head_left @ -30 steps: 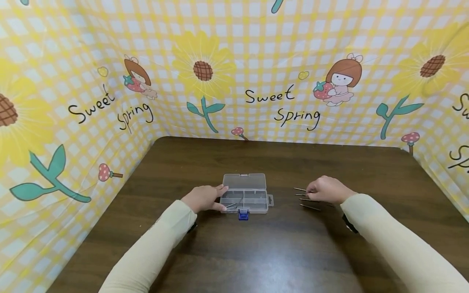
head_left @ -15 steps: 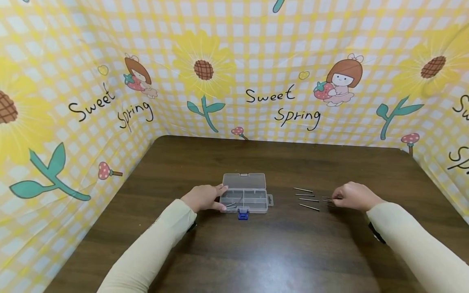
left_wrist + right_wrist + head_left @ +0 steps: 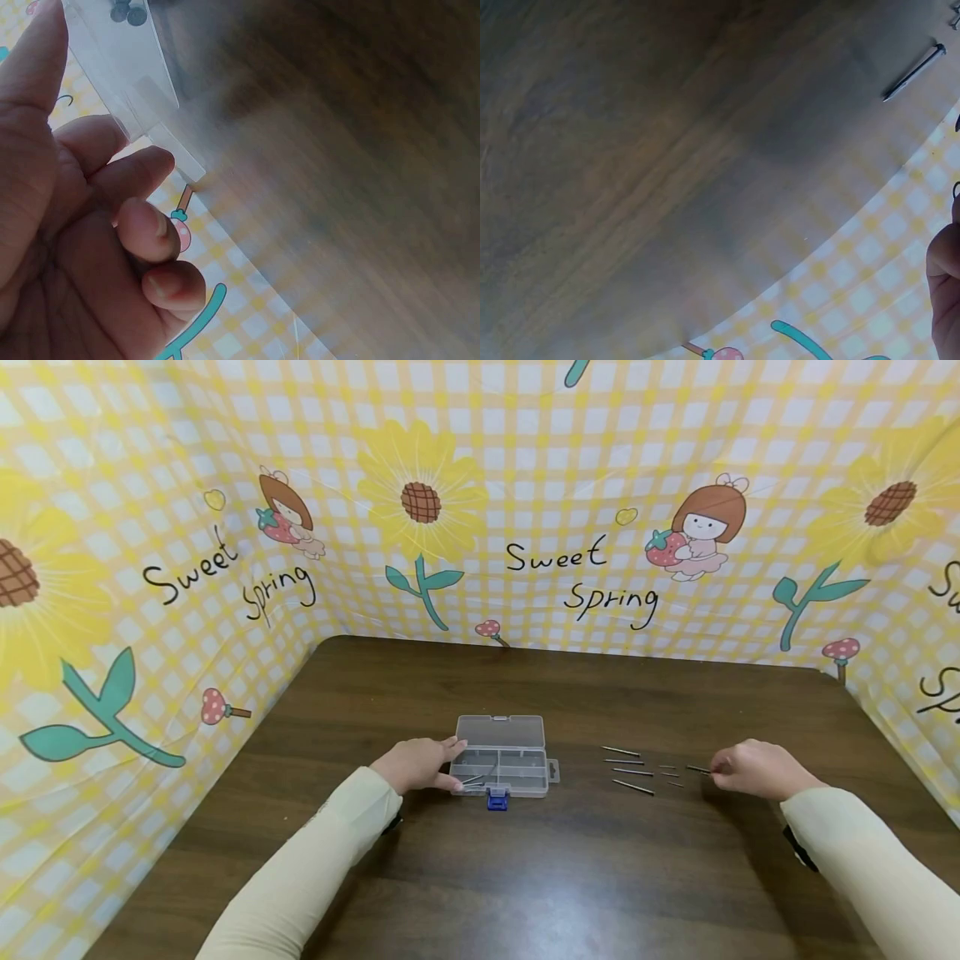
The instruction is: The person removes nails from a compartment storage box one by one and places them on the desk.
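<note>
In the head view, my left hand point(image 3: 412, 766) holds the left end of a clear plastic compartment box point(image 3: 522, 770), thumb at its front corner and a finger toward the back. Its lid point(image 3: 499, 732) stands raised and a blue latch point(image 3: 497, 800) faces me. A few nails point(image 3: 472, 780) lie in the front left compartment. To the right, my right hand point(image 3: 757, 768) pinches a nail point(image 3: 697, 768) by one end, low over the table. The left wrist view shows the box's wall point(image 3: 112, 60) against my fingers. At the right wrist view's edge, only part of my hand point(image 3: 946, 277) shows.
Several long nails point(image 3: 632, 771) lie in a column right of the box. Beside them are 3 smaller nails point(image 3: 670, 774). The wooden table point(image 3: 570, 868) backs onto a yellow checked cloth point(image 3: 450, 602).
My right hand has moved right, from the long nails past the small ones, uncovering both groups, and a nail now shows at its fingertips. My left hand keeps its place on the box.
</note>
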### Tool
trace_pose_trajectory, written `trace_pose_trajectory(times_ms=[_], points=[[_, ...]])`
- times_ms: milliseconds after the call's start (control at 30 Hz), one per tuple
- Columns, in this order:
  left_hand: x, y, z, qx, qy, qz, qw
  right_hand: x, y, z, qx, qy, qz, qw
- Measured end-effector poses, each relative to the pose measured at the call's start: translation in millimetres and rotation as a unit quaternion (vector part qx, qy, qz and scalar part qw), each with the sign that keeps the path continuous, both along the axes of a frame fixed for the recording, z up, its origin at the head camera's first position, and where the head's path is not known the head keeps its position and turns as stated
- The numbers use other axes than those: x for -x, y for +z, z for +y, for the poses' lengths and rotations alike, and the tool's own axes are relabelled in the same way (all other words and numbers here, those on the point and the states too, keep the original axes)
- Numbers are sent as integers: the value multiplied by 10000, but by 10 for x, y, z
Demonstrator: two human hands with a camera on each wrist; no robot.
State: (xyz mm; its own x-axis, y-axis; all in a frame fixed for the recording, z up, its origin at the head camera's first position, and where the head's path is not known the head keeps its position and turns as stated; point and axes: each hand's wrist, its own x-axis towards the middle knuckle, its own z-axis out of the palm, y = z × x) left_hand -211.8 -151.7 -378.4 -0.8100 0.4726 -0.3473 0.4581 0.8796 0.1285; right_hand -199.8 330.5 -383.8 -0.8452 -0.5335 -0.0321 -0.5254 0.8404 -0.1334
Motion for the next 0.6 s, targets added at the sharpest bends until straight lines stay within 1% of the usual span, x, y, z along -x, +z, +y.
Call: trace_pose_trajectory(times_ms=[167, 300, 500, 600], points=[[0, -6, -4, 9, 2, 13, 10000, -8, -36, 0, 41, -86, -28, 10000], [-1, -4, 0, -6, -9, 20, 10000, -11, -78, 4, 56, -65, -22, 10000], [-3, 10, 9, -15, 2, 38, 10000, 11, -127, -1, 122, 123, 337, 9993], [-7, 9, 4, 5, 7, 44, 10000, 26, -146, -11, 146, 252, 432, 9986]])
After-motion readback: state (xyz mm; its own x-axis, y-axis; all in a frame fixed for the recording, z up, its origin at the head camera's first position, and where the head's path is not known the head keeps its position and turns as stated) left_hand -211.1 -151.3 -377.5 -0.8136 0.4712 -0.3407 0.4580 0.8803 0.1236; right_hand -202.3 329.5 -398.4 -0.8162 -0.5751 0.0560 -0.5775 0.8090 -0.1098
